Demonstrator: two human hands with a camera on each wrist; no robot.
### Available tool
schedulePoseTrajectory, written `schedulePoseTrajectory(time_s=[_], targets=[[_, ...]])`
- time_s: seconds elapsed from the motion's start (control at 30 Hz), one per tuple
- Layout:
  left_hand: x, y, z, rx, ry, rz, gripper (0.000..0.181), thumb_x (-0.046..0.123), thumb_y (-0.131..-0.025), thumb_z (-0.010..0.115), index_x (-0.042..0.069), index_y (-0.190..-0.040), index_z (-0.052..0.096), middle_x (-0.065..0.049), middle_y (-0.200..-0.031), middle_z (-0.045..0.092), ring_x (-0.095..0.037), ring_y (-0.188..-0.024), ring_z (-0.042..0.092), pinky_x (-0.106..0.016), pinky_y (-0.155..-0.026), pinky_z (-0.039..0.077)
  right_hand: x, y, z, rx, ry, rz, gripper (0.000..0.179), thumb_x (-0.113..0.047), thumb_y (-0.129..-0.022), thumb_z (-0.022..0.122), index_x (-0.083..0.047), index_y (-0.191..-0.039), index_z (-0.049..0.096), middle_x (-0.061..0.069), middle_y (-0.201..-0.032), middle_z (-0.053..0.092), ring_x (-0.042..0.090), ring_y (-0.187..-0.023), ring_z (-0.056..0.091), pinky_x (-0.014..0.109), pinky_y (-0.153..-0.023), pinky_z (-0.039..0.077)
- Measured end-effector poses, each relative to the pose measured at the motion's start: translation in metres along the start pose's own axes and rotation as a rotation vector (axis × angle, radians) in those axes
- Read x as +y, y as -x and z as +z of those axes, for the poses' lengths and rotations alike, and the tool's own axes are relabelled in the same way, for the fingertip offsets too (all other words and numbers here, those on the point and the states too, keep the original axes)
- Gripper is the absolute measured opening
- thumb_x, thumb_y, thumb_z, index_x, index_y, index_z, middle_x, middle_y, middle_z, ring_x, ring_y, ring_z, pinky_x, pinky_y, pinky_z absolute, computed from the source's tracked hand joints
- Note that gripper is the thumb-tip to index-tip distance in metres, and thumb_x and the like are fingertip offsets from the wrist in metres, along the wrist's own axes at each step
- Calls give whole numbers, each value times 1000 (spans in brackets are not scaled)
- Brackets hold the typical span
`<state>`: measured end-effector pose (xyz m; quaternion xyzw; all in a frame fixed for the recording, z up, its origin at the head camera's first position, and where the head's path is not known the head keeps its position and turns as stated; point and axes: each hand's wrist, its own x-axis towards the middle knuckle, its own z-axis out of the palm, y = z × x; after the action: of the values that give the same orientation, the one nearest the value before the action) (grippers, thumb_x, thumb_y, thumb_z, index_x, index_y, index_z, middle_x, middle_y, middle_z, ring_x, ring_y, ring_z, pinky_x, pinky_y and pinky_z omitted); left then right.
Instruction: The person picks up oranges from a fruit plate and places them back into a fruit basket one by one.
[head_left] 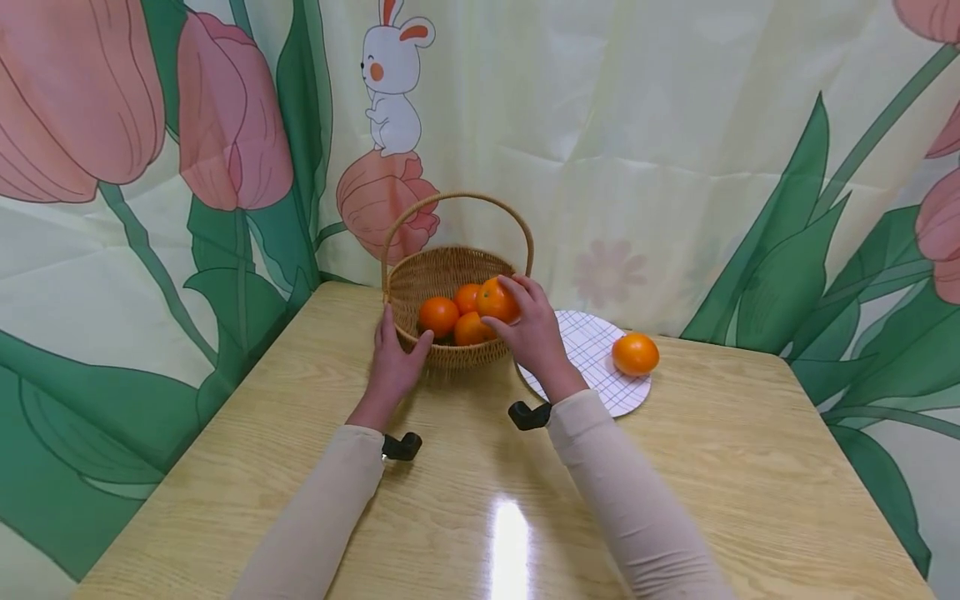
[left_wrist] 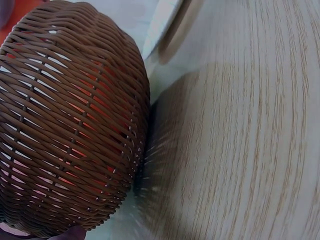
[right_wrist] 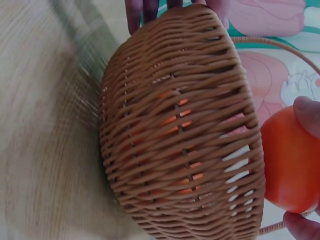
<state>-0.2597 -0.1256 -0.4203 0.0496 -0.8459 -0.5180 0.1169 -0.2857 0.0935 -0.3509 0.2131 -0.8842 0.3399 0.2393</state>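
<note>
A brown wicker basket (head_left: pixel 467 358) with a tall arched handle stands on the table, several oranges (head_left: pixel 438 317) inside it. My left hand (head_left: pixel 393 362) holds the basket's left side, thumb at the front rim; its fingers (right_wrist: pixel 150 11) show against the wicker in the right wrist view. Above the basket's right rim, my right hand (head_left: pixel 534 333) pinches an orange (head_left: pixel 497 298) between thumb and fingers. From the right wrist, that orange (right_wrist: pixel 290 160) appears just past the rim. Orange colour shows through the weave of the basket (left_wrist: pixel 75 120) in the left wrist view.
Right of the basket lies a round white plate (head_left: pixel 588 342) with a blue grid pattern, one orange (head_left: pixel 635 354) at its right edge. Behind the wooden table (head_left: pixel 720 467) hangs a curtain (head_left: pixel 637 150) printed with tulips and a rabbit.
</note>
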Motion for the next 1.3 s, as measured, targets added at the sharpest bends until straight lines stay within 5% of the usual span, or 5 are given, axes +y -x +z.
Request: schedulePoseTrajectory(time_s=[1.3], targets=[[2,1,-1,-20,-18,-10,93,66,-80,47,31,-145,-9,-11,-153,2,-38,-135,22,-53,-105,28,-10,11,24,-157,25,-47,60,-44,-78,66,-21,-131,47,8,-135,42,30,-111,53,40,-89,48]])
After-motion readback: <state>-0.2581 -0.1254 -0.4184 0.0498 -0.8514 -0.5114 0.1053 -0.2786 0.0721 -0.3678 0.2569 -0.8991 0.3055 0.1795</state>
